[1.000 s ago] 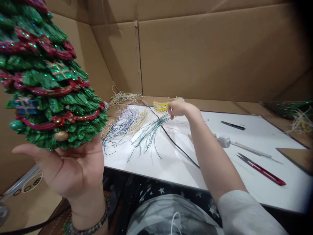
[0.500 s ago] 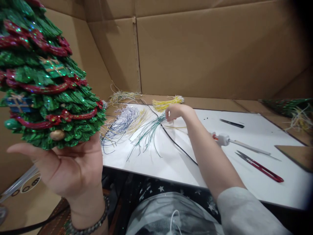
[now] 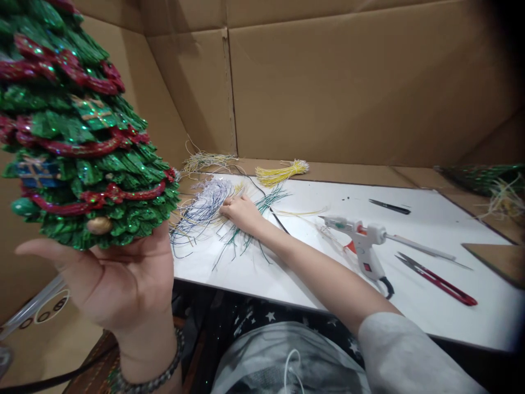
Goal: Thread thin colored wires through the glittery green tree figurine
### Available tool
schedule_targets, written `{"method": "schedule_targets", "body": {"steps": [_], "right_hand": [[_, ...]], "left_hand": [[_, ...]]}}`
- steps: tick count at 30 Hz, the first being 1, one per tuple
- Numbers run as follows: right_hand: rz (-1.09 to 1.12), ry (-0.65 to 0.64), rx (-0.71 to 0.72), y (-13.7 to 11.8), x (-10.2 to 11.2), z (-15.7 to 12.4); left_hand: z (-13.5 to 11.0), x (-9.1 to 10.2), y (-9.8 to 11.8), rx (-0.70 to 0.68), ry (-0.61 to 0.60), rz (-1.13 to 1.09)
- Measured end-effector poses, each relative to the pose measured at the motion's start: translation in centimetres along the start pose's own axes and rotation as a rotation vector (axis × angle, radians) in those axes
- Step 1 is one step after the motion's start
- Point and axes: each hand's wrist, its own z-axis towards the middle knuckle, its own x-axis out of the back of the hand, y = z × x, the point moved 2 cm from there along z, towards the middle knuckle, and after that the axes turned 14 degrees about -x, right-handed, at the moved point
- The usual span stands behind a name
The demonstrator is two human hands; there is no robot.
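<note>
My left hand (image 3: 123, 279) holds up a glittery green Christmas tree ornament (image 3: 77, 158) from below, with its base on the palm and fingers and the thumb stretched out to the left. Red garlands, small gift boxes and baubles decorate the tree; its top is cut off by the view. Over the white board, my right hand (image 3: 241, 213) has its fingers curled together at the right edge of a pile of thin blue wires (image 3: 205, 205). What its fingertips pinch, if anything, is too small to make out. Green wires (image 3: 273, 200) lie beneath and beside this hand.
On the white board (image 3: 295, 273) lie a white glue gun (image 3: 365, 241), red thread snips (image 3: 438, 279) and a black-handled blade (image 3: 389, 206). A yellow wire bundle (image 3: 283, 173) rests at the back. Cardboard walls (image 3: 348, 82) enclose the workspace.
My right hand has moved left, from the far end of the green wires to the blue wires, uncovering the glue gun. The tree in my left hand has shifted slightly right.
</note>
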Motion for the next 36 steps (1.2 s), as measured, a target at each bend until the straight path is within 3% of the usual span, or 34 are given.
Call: {"method": "schedule_targets", "body": {"steps": [7, 14, 18, 24, 31, 36], "right_hand": [[0.28, 0.132, -0.092, 0.5, 0.1, 0.6], [0.743, 0.354, -0.207, 1.6, 3.1, 1.6], [0.874, 0.437, -0.225, 2.5, 5.1, 2.0], [0.773, 0.467, -0.139, 3.2, 6.4, 1.6], [0.563, 0.419, -0.044, 0.9, 5.6, 0.9], [0.507, 0.418, 0.029, 0.1, 6.0, 3.4]], "left_hand": [[-0.3, -0.4, 0.3, -0.054, -0.063, 0.031], [-0.8, -1.1, 0.4, -0.071, -0.071, 0.109], [-1.0, -1.0, 0.5, -0.102, -0.079, 0.112], [-0.7, -0.8, 0.4, -0.093, -0.091, 0.098], [-0.2, -0.1, 0.2, -0.097, -0.077, 0.082], [-0.4, -0.3, 0.2, -0.074, -0.062, 0.074]]}}
